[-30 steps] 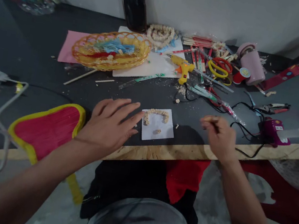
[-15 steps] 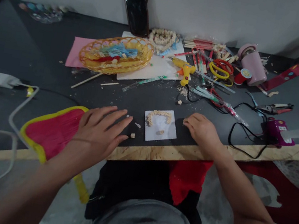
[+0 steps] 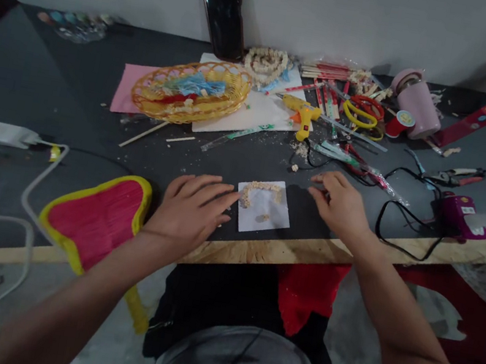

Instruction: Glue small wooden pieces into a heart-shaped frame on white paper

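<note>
A small white card (image 3: pixel 260 225) lies near the table's front edge. An arch of small pale pieces (image 3: pixel 265 187) runs across its upper part, and another pale piece (image 3: pixel 264 217) sits lower down. My left hand (image 3: pixel 195 205) is palm down just left of the card, fingers outstretched and holding nothing visible. Its fingertips reach the card's left edge; I cannot tell whether they touch it. To the card's right, my right hand (image 3: pixel 340 207) rests on the dark tabletop. Thumb and forefinger are parted, with nothing visible between them; its other fingers are curled and partly hidden.
Behind the card are a yellow glue gun (image 3: pixel 304 118), a woven basket (image 3: pixel 188 92) holding threads, and yellow-handled scissors (image 3: pixel 359 116). A pink flask (image 3: pixel 418 109) lies beyond. Pliers (image 3: pixel 456 175) and a black cord are at right. A red-and-yellow panel (image 3: pixel 95 213) overhangs the front edge.
My left hand has shifted right up to the card, covering the loose piece that lay beside it. The thumb and forefinger of my right hand have parted. The view has shifted slightly.
</note>
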Demonstrator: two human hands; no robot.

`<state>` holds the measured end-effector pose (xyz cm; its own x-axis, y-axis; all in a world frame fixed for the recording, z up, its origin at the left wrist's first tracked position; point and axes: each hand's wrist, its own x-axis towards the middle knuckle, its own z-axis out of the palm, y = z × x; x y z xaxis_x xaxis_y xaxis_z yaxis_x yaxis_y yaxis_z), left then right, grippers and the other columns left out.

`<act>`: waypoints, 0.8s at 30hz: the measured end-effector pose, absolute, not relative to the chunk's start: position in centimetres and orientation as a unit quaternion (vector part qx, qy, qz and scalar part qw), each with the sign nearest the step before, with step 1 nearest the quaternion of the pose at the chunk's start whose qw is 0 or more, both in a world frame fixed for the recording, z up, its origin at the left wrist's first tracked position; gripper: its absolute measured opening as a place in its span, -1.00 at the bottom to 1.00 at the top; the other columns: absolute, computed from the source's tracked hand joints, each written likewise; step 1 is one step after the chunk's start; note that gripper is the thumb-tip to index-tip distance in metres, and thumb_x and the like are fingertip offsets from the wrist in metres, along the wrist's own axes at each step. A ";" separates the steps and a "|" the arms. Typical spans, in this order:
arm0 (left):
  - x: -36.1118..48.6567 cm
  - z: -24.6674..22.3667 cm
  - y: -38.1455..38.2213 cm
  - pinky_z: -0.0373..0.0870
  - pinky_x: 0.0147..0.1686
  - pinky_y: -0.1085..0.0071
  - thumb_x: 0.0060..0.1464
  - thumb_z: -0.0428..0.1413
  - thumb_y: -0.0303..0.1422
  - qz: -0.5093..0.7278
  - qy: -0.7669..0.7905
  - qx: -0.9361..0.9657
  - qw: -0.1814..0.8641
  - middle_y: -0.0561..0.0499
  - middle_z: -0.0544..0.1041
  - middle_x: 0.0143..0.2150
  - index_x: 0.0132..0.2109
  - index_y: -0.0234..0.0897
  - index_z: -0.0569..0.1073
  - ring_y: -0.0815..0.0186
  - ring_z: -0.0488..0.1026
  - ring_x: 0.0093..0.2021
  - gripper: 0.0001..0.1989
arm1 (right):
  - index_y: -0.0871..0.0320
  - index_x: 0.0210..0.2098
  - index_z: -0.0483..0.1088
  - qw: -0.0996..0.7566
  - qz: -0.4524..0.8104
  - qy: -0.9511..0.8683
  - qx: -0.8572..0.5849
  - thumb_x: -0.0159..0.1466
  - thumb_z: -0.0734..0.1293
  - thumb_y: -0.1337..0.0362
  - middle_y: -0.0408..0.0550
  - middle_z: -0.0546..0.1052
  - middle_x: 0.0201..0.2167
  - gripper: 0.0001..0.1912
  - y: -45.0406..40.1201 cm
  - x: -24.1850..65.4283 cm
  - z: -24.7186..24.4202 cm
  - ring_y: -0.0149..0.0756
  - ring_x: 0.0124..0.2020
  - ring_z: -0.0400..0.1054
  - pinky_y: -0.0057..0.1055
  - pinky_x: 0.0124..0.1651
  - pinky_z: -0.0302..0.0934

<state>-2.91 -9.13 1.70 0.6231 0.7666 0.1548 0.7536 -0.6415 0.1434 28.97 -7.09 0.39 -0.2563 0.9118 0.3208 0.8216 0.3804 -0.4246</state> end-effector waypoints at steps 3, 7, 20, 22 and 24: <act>-1.8 1.6 -7.2 0.25 0.16 -0.02 0.29 0.02 -0.25 0.080 0.424 0.900 0.063 -0.16 0.49 0.18 0.21 -0.23 0.41 -0.02 0.30 0.25 -0.61 | 0.12 -0.14 0.40 0.268 0.157 -0.810 -0.498 0.32 0.30 0.34 0.07 0.54 -0.05 -0.88 -7.2 27.2 -0.1 -0.15 -0.05 0.46 -0.27 -0.09 0.39; -0.6 1.2 -5.7 0.27 0.18 0.04 0.26 0.06 -0.24 0.067 0.411 0.902 0.113 -0.21 0.47 0.17 0.22 -0.31 0.38 0.01 0.32 0.20 -0.56 | 0.13 -0.09 0.40 0.259 0.200 -0.815 -0.478 0.31 0.33 0.30 0.07 0.52 -0.05 -0.83 -7.1 25.7 -0.9 -0.16 -0.04 0.46 -0.27 -0.06 0.40; 0.2 0.8 -5.2 0.31 0.14 0.05 0.25 0.06 -0.28 0.059 0.412 0.898 0.144 -0.21 0.47 0.11 0.22 -0.33 0.38 0.01 0.33 0.14 -0.56 | 0.13 -0.12 0.41 0.223 0.185 -0.835 -0.468 0.34 0.33 0.22 0.09 0.51 -0.09 -0.84 -6.9 25.4 -1.5 -0.13 -0.06 0.44 -0.18 -0.01 0.40; 0.3 0.8 -5.2 0.31 0.13 0.05 0.25 0.06 -0.29 0.054 0.417 0.896 0.143 -0.21 0.47 0.10 0.22 -0.32 0.38 0.00 0.34 0.14 -0.57 | 0.14 -0.11 0.41 0.217 0.181 -0.837 -0.468 0.34 0.33 0.22 0.10 0.51 -0.09 -0.83 -6.9 25.4 -1.5 -0.13 -0.07 0.44 -0.17 -0.01 0.39; 0.4 0.7 -5.2 0.31 0.13 0.05 0.24 0.07 -0.29 0.052 0.419 0.895 0.143 -0.20 0.48 0.10 0.21 -0.32 0.38 0.01 0.35 0.13 -0.58 | 0.15 -0.09 0.41 0.214 0.175 -0.838 -0.470 0.34 0.33 0.22 0.11 0.51 -0.09 -0.81 -6.9 25.4 -1.6 -0.12 -0.07 0.44 -0.16 0.00 0.38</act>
<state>0.35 -5.15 0.74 0.6427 0.7657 -0.0256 0.7358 -0.6076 0.2991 25.39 -6.88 -1.56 -0.4662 0.8631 0.1941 0.7136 0.4966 -0.4942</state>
